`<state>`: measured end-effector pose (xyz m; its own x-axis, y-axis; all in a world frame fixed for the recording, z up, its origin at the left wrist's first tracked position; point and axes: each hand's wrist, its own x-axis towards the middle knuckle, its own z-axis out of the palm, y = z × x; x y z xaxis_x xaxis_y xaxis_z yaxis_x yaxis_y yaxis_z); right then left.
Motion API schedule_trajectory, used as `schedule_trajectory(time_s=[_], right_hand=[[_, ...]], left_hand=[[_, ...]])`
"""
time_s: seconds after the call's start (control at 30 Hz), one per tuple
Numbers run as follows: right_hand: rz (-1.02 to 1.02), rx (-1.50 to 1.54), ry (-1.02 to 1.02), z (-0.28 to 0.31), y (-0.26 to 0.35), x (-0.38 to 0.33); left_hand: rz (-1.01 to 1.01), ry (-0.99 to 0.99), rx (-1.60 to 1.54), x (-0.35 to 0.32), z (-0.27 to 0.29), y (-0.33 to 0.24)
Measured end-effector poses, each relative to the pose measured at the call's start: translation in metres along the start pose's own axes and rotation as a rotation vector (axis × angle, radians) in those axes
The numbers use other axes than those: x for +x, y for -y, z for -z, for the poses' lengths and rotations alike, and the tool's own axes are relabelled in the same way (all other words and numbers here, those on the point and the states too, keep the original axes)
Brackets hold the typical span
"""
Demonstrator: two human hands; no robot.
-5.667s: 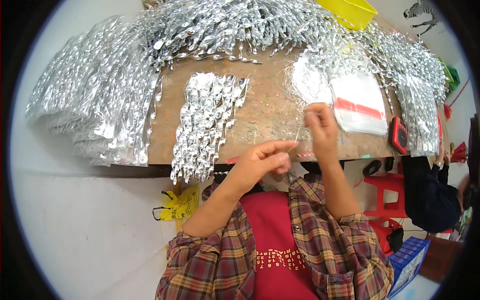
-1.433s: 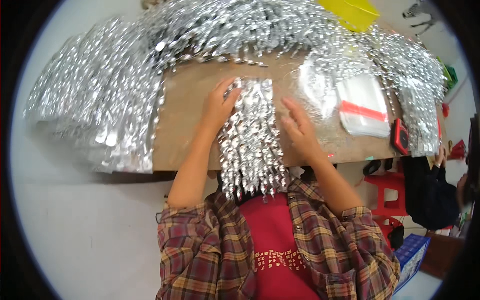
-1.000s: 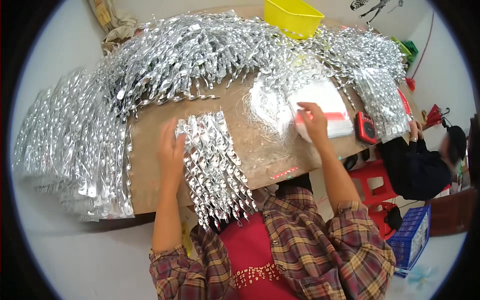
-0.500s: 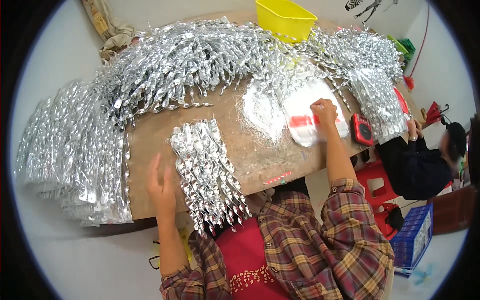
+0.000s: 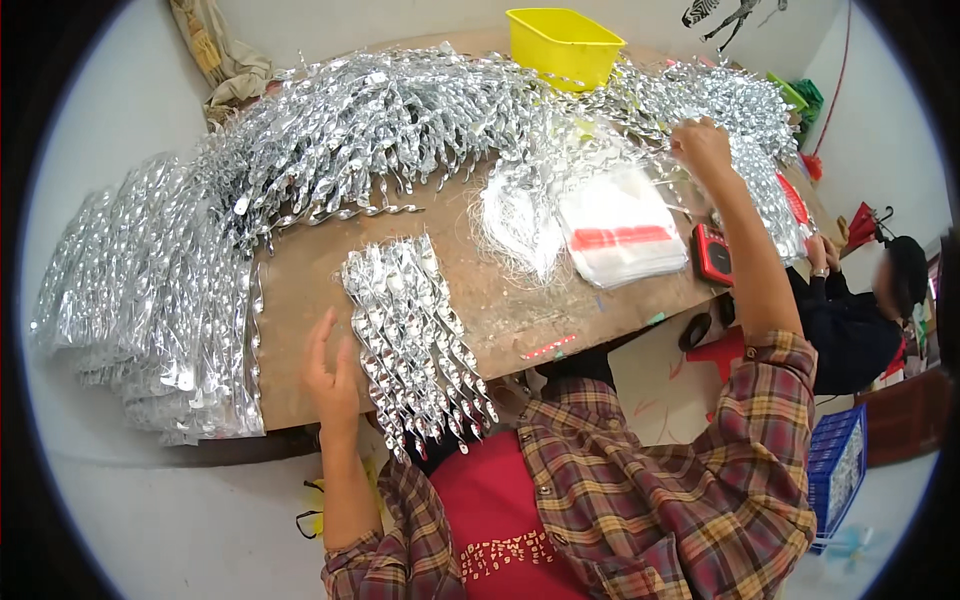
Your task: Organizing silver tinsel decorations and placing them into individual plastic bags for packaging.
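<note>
My left hand [image 5: 332, 372] is open at the table's front edge, fingers spread, just left of a bundle of silver twisted foil strips [image 5: 412, 335]. The bundle lies on the table with its lower ends hanging over the edge; my hand does not grip it. My right hand [image 5: 703, 150] is closed over the back right, beside a heap of silver twisted strips [image 5: 745, 100]; what its fingers hold, if anything, is hidden. Nearer me lie a stack of clear plastic bags [image 5: 625, 255] with a red band and a tangle of fine clear threads [image 5: 520, 225].
Large heaps of silver twisted strips [image 5: 350, 130] cover the back, and bagged silver strips [image 5: 150, 310] cover the left. A yellow bin [image 5: 565, 50] stands at the back, a red radio [image 5: 712, 255] at the right. Another person [image 5: 855, 325] works beyond it, near a blue crate [image 5: 836, 465].
My right hand has moved from above the plastic bags, up and right to the heap of strips. My left hand has shifted slightly, staying beside the bundle.
</note>
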<state>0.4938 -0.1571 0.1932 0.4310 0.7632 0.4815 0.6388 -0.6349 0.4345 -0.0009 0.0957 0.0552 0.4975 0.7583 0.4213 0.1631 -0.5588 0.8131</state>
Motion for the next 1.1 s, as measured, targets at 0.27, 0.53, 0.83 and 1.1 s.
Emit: schedule_trajectory(time_s=[0.27,0.53,0.83,1.1], right_hand=[[0.013,0.278,-0.283,0.13,0.025,-0.067],[0.572,0.409,-0.35,0.224,0.102,-0.124],[0.753,0.396,-0.304,0.29,0.109,-0.139],[0.709,0.26,-0.372,0.309,0.07,-0.147]], left_hand=[[-0.057,0.032,-0.149,0.006,0.001,-0.04],[-0.675,0.258,-0.087,0.035,-0.018,-0.163],[-1.363,0.245,-0.114,0.045,-0.043,-0.276],[-1.629,0.04,0.324,0.07,-0.028,-0.315]])
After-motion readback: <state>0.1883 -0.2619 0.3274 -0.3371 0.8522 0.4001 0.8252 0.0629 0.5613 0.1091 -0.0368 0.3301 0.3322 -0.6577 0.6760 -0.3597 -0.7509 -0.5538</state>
